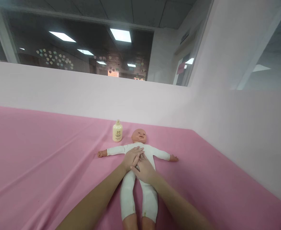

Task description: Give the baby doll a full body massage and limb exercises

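Pressing both palms flat on the doll (pixel 140 153) works best, in my judgement, if you keep the pressure light and even. Your left hand (pixel 132 157) and right hand (pixel 144 169) lie on its chest and belly, fingers (pixel 137 150) extended and close together, gripping nothing, touching where they overlap. The doll lies face-up, arms spread, on the pink desk (pixel 47 159). A lotion bottle (pixel 117 131) stands just beside its head.

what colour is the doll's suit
White, a long-sleeved one-piece on the doll; clearest in the head view.

Pale pink walls (pixel 226 95), windows (pixel 78 51), ceiling lights (pixel 120 34)
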`<move>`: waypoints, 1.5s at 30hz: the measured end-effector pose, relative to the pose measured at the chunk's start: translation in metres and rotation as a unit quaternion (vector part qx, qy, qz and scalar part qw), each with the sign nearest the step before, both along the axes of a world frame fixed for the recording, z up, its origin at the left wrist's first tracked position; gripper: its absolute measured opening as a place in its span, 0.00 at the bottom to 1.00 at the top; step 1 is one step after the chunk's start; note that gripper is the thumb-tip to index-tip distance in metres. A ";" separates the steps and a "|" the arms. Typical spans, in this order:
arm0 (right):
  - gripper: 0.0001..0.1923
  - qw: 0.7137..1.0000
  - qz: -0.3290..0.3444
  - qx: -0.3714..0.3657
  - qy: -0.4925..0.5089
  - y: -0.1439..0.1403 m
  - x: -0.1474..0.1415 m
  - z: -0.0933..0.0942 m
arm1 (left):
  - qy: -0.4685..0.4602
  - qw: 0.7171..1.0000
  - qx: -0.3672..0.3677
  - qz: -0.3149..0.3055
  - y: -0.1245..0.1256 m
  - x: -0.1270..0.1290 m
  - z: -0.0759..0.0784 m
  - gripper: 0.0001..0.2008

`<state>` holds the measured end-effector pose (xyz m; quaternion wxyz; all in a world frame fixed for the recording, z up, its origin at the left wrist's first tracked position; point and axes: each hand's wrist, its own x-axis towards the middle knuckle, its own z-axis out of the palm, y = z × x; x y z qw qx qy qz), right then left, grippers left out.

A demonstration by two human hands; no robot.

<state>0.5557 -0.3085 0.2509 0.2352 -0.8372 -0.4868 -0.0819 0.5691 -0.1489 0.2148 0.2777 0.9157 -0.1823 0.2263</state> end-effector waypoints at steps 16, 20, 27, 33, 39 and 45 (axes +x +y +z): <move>0.19 0.987 -0.066 0.134 0.057 -0.003 0.010 -0.014 | 0.144 0.962 0.037 0.231 -0.023 -0.008 0.004 0.30; 0.16 0.985 -0.084 0.145 0.045 -0.004 0.013 -0.010 | 0.120 0.972 0.083 0.182 -0.023 -0.008 0.002 0.32; 0.13 0.998 0.002 0.063 -0.009 0.006 0.051 0.000 | 0.038 0.993 0.091 0.064 -0.016 -0.008 -0.002 0.24; 0.26 0.990 -0.131 0.024 0.034 0.009 0.087 -0.027 | 0.083 0.991 0.045 0.096 -0.017 0.000 0.003 0.25; 0.33 0.957 -0.266 -0.059 0.099 -0.016 0.121 -0.048 | 0.179 0.950 -0.029 0.252 0.005 0.013 -0.005 0.31; 0.33 0.932 -0.331 -0.113 0.093 -0.057 0.129 -0.048 | 0.199 0.931 0.018 0.306 0.035 0.000 -0.010 0.33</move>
